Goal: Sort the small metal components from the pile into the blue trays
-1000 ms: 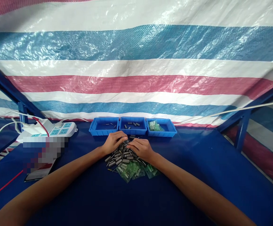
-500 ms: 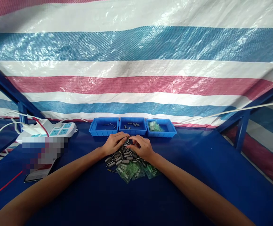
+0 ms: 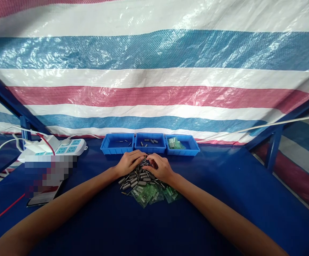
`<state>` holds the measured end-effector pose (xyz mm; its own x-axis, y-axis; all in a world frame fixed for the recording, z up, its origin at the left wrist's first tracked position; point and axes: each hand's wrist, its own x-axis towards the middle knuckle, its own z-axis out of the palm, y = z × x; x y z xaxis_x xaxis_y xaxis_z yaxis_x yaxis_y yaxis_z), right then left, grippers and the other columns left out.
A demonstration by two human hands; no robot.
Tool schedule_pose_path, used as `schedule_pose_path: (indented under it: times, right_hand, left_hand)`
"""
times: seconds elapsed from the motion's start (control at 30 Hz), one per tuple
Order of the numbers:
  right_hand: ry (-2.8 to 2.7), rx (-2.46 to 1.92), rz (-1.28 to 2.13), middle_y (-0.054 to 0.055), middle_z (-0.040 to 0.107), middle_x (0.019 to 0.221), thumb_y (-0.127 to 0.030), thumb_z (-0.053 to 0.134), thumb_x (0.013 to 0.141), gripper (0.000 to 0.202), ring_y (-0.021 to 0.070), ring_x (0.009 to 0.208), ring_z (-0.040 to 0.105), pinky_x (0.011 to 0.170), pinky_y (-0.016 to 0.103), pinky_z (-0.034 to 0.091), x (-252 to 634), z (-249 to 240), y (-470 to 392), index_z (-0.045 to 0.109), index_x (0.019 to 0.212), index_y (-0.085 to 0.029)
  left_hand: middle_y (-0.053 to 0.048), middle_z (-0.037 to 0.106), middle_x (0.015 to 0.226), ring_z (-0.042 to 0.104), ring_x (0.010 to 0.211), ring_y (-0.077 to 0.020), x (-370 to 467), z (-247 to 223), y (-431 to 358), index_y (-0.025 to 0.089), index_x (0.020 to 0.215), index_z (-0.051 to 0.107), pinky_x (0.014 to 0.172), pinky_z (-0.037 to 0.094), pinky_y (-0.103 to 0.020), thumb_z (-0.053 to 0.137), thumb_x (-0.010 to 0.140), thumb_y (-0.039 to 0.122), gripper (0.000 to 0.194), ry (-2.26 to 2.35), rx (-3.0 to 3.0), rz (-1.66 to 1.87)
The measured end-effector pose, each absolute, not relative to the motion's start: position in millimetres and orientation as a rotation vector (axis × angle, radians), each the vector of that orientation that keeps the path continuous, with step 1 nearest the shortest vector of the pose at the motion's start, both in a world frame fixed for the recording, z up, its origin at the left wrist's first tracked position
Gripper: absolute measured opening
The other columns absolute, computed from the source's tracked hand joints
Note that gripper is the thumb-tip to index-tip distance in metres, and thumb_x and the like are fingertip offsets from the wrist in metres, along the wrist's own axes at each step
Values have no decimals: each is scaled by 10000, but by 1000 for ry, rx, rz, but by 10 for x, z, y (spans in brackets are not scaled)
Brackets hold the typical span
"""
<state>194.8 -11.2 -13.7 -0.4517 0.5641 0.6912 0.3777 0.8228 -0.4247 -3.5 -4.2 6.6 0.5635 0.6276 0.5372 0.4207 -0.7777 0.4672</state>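
Note:
My left hand (image 3: pixel 130 163) curves round the far left side of a pile of small grey blocks and thin metal pins (image 3: pixel 134 179). Its fingers are stretched and bent over the pile's back edge. Opposite it, my right hand (image 3: pixel 160 167) rests at the pile's far right, thumb apart from the curved fingers. The fingertips of both hands nearly meet at the back of the heap, close to some upright pins. I see nothing clearly gripped in either hand. Small clear bags with green contents (image 3: pixel 149 193) lie along the pile's near side.
Behind the hands stand three blue trays: the left tray (image 3: pixel 117 152) with thin pins, the middle tray (image 3: pixel 150 149) with grey blocks, the right tray (image 3: pixel 186 152) with a green bag. A white power strip (image 3: pixel 77 146) with cables lies left on the blue table (image 3: pixel 223 177).
Hardly anything differs. The right hand's fingers and thumb have shifted slightly at the back of the pile; the left hand stays nearly still.

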Motion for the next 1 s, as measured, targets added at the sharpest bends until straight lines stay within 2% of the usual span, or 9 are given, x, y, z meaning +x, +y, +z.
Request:
schedule_pose_path:
  times: [0.23, 0.53, 0.8, 1.0]
  right_hand:
    - [-2060, -702, 301, -16, 498, 673, -472, 564, 865, 313, 85, 487, 431, 471, 209, 376, 1946, -129, -112, 532, 961, -176]
    - [-1965, -773, 401, -24, 467, 625, -485, 573, 852, 331, 100, 488, 440, 491, 224, 384, 1950, -98, -115, 537, 913, -161]
    - [-1978, -744, 418, -27, 456, 629, -477, 564, 861, 321, 97, 490, 434, 491, 220, 383, 1950, -110, -107, 537, 932, -166]
    - [-2016, -731, 421, -20, 471, 648, -451, 571, 865, 299, 102, 509, 439, 500, 226, 389, 1956, -124, -106, 535, 971, -174]
  left_hand:
    - [-86, 649, 982, 622, 866, -156, -59, 10, -33, 176, 1234, 523, 745, 504, -264, 436, 945, 251, 311, 909, 2493, 1117]
    - [-66, 645, 931, 618, 813, -137, -46, 30, -53, 170, 1145, 570, 714, 498, -237, 468, 932, 231, 245, 981, 2457, 1192]
    - [-90, 641, 1034, 619, 940, -161, -54, 8, -27, 178, 1258, 532, 793, 512, -263, 421, 952, 229, 329, 882, 2515, 1152]
    - [-89, 637, 1082, 617, 981, -165, -61, -22, -7, 187, 1228, 550, 818, 518, -266, 438, 947, 240, 307, 868, 2530, 1137]
